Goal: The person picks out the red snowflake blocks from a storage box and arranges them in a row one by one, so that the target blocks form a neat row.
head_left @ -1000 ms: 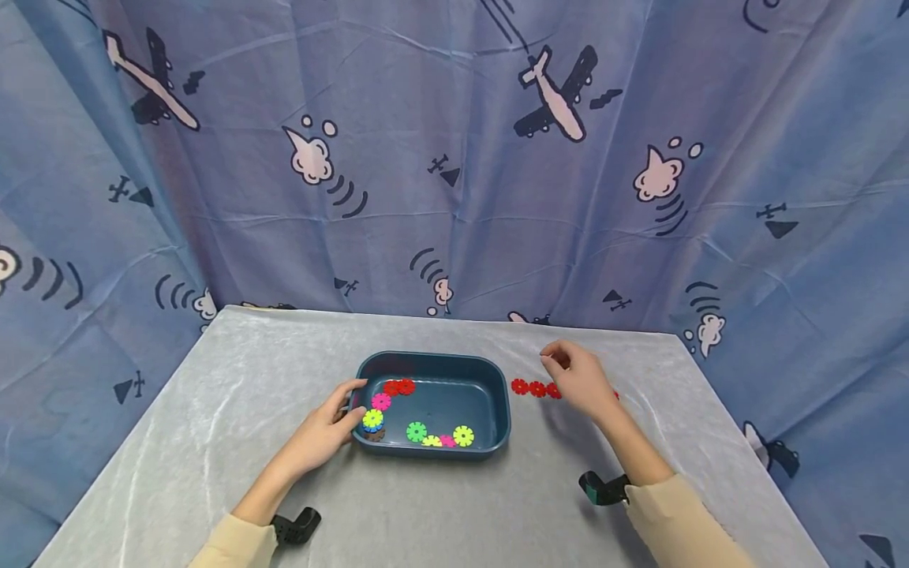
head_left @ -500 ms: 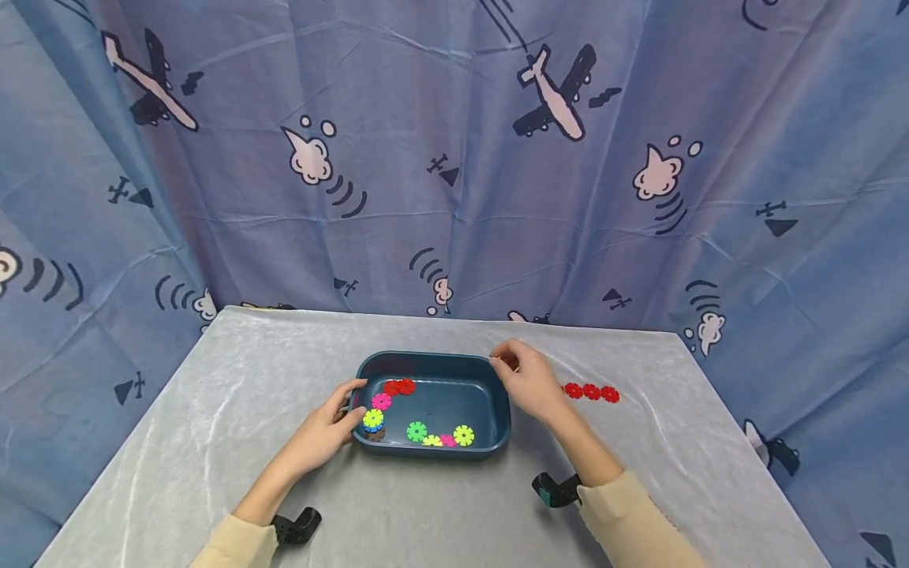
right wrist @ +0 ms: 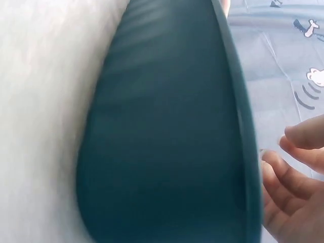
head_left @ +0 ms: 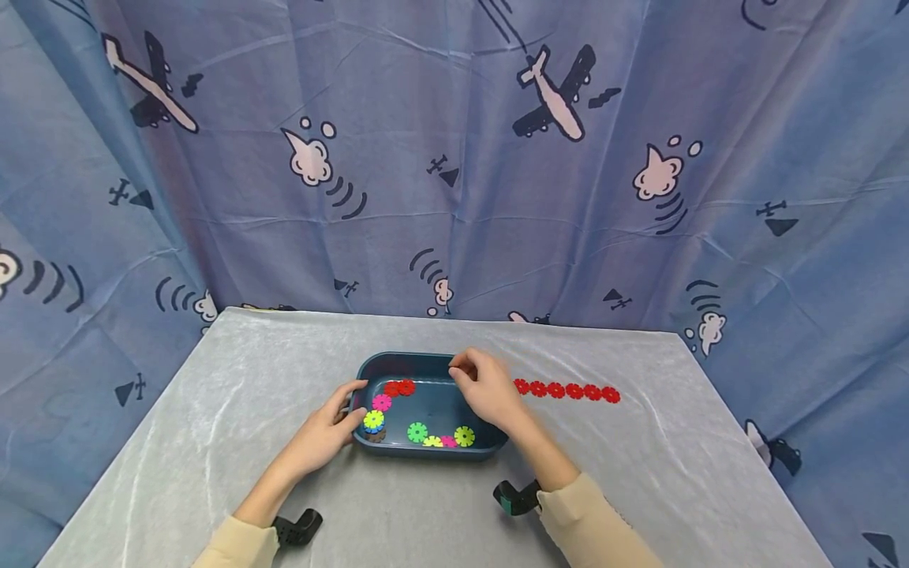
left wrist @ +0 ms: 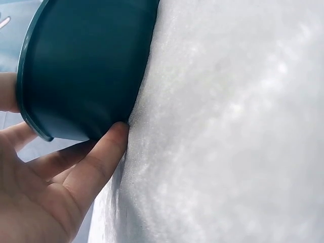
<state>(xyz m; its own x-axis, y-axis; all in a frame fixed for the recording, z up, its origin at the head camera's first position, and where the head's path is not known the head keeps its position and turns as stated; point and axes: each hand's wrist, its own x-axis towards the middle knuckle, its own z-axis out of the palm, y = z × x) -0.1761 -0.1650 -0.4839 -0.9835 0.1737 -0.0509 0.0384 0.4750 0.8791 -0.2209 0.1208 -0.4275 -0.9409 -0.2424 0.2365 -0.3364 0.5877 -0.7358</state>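
Note:
A dark teal plastic box (head_left: 429,452) stands on the table. My left hand (head_left: 321,430) grips its left end, the thumb over the rim; in the left wrist view, fingers (left wrist: 104,157) touch the outer wall. Over the right part of the box hovers my right hand (head_left: 486,388), fingers bent, thumb apart from them, with nothing seen between. Inside lie notched snowflake discs: two red discs (head_left: 399,387), a pink disc (head_left: 382,402), a yellow disc (head_left: 373,419) over blue and brown ones, a green disc (head_left: 417,431) and more along the near wall. Part of the interior is hidden by my right hand.
Several red notched discs (head_left: 565,390) form a straight row on the table, right of the box. The table (head_left: 234,379) has a pale grey cloth, and a blue curtain (head_left: 398,197) hangs behind its far edge.
My right hand has moved left from above the red row to over the box, uncovering the row's left discs. The left hand and the box stay put.

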